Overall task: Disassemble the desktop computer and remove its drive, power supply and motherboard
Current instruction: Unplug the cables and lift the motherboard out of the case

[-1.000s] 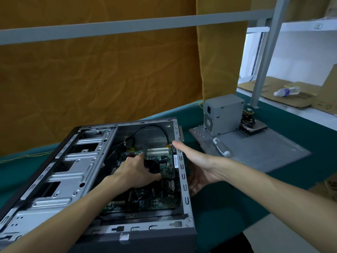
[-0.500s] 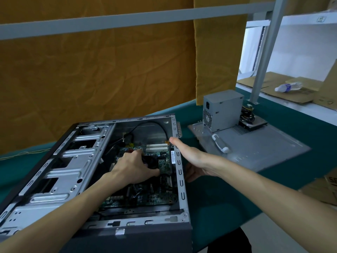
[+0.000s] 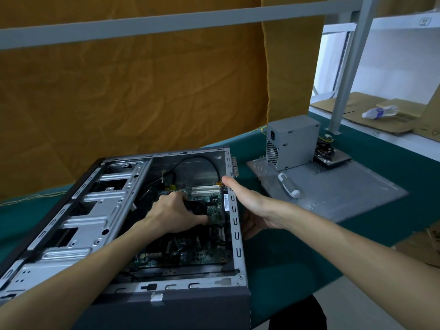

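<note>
The open computer case (image 3: 123,225) lies on its side on the green table (image 3: 297,253), with its inside facing up. It fills the part of the picture from 6 o'clock to 9 o'clock. The green board (image 3: 190,251) is still inside the case, on the case floor near the right wall. The left hand (image 3: 173,213) reaches down into the case from 7 o'clock. Its fingers are curled around a black part (image 3: 197,207) that sits on the board, and the thumb presses close to it. The right hand (image 3: 252,203) comes in from 4 o'clock and holds the right wall of the case. Its thumb lies flat along the top edge of that wall, and its other fingers curl under on the outside of the wall. A black cable (image 3: 202,163) loops in the far corner of the case, at 12 o'clock from the left hand. At 2 o'clock from the case, a flat gray metal panel (image 3: 345,194) lies on the table. The gray power box (image 3: 292,141) stands on the far end of that panel. Just to the right of the box, at 3 o'clock from it, lies the drive (image 3: 333,160) with a bunch of wires on top. A screwdriver (image 3: 289,185) with a white and gray handle lies on the panel in front of the power box.
</note>
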### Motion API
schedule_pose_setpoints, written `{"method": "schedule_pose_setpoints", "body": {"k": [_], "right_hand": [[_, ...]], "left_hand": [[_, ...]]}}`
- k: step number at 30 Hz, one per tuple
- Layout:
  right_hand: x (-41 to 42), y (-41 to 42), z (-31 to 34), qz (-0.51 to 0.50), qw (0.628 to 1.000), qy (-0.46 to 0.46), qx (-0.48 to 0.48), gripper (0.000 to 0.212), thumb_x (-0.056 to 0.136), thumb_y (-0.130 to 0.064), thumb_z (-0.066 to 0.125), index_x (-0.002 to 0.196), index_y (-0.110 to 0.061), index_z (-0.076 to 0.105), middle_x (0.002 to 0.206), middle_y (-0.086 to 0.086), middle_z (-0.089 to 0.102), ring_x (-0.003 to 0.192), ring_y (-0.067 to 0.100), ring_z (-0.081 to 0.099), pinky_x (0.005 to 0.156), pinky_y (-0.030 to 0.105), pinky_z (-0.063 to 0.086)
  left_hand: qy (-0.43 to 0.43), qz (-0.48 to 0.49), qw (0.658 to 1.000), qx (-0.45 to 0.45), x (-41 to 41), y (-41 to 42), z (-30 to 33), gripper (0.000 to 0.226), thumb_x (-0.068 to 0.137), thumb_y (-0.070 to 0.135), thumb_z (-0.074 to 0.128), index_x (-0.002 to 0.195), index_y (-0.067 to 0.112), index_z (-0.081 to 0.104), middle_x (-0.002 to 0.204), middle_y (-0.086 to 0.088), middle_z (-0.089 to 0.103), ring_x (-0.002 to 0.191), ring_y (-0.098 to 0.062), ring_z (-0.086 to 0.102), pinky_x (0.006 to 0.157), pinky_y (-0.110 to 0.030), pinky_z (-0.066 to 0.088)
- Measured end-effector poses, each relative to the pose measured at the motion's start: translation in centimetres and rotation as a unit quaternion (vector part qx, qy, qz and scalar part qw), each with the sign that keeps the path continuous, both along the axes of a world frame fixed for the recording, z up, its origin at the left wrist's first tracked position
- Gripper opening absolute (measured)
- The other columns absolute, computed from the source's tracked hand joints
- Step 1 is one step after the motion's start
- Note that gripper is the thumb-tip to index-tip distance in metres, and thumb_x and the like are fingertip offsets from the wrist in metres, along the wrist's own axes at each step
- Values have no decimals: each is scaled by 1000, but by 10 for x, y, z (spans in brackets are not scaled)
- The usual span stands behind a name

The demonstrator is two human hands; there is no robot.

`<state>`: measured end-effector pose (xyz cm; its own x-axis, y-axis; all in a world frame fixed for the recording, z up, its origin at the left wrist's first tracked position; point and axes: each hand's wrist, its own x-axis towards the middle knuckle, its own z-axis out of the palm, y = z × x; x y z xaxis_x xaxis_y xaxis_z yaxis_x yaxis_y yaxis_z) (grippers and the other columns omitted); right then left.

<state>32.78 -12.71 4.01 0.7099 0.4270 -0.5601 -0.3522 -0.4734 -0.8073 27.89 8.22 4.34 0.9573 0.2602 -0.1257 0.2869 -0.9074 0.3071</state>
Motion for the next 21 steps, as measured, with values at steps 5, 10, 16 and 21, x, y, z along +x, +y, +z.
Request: {"method": "schedule_pose_setpoints", "body": {"k": [5, 10, 16, 21], "right_hand": [[-2, 2, 0, -4, 1000, -6, 1, 104, 72, -98, 33, 149, -29, 47, 119, 10, 62, 103, 37, 71, 82, 50, 62], [-2, 1, 0, -7, 1000, -1, 3, 111, 65, -100, 34, 146, -26, 49, 117, 12, 65, 96, 35, 72, 83, 49, 62], [-1, 0, 1, -11, 1000, -4, -13, 111, 59, -102, 36, 132, -22, 59, 98, 13, 76, 82, 35, 77, 78, 52, 63], [-1, -1, 1, -8, 1000, -5, -21, 115, 58, -103, 35, 136, -21, 57, 111, 11, 65, 83, 33, 76, 74, 47, 64]], "left_hand": [[-22, -2, 999, 25, -5, -4, -4, 91, 62, 77, 74, 131, 20, 55, 85, 12, 61, 84, -15, 62, 73, -31, 55], [-20, -13, 1000, 9, -3, -1, -1, 85, 62, 73, 77, 127, 22, 58, 80, 17, 55, 81, -13, 58, 70, -28, 50], [-16, -8, 1000, 17, -2, 5, -2, 94, 62, 76, 75, 136, 22, 55, 99, 7, 66, 97, -19, 64, 84, -33, 57], [-10, -2, 1000, 17, -3, 2, -5, 86, 62, 78, 74, 126, 22, 57, 92, 11, 66, 86, -15, 63, 74, -31, 54]]}}
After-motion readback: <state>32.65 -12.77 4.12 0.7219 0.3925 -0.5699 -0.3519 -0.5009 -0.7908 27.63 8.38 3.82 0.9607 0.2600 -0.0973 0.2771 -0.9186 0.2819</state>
